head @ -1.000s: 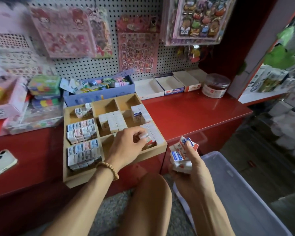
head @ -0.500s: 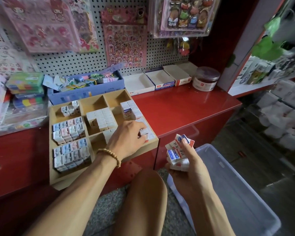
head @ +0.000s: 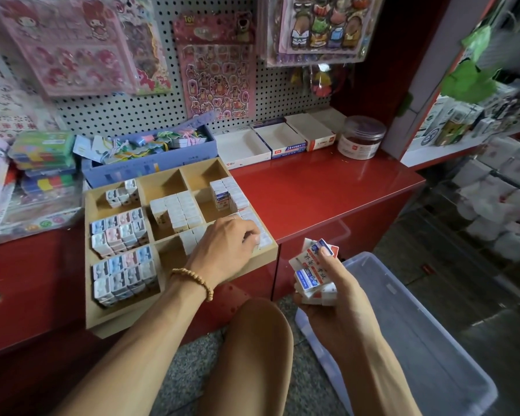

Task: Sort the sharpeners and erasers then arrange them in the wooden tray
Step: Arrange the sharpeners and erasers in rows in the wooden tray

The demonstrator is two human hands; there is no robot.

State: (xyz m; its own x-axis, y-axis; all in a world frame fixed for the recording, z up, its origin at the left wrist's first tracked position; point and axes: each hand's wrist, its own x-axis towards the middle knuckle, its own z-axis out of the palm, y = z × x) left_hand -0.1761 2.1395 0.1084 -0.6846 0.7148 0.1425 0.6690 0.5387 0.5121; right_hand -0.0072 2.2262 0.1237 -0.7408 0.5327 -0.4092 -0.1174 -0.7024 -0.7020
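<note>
Pinching eraser (head: pixel 257 239) under left fingers (head: pixel 248 234), tray's (head: pixel 192 276) corner.

- A stationery shop: packaged cartoon sticker sheets (head: pixel 219 76) hang on a white perforated pegboard (head: pixel 138 112).
- Open white cardboard stock boxes (head: pixel 282 139) line the glossy red counter (head: pixel 327 187).

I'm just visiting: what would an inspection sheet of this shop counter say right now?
Surface: red counter, glossy.
Job's things: wooden tray overhanging the counter edge; sharpeners fill the left compartments, white erasers the middle and right ones; two back compartments bare.
Clutter: blue box of tagged trinkets, open cardboard boxes, lidded jar.
Hands: left hand reaches into the tray's front right compartment, its fingertips at the erasers; right hand holds a stack of erasers.
Cables: nothing seen.
Surroundings: pegboard with sticker sheets; clear plastic bin on the floor.
</note>
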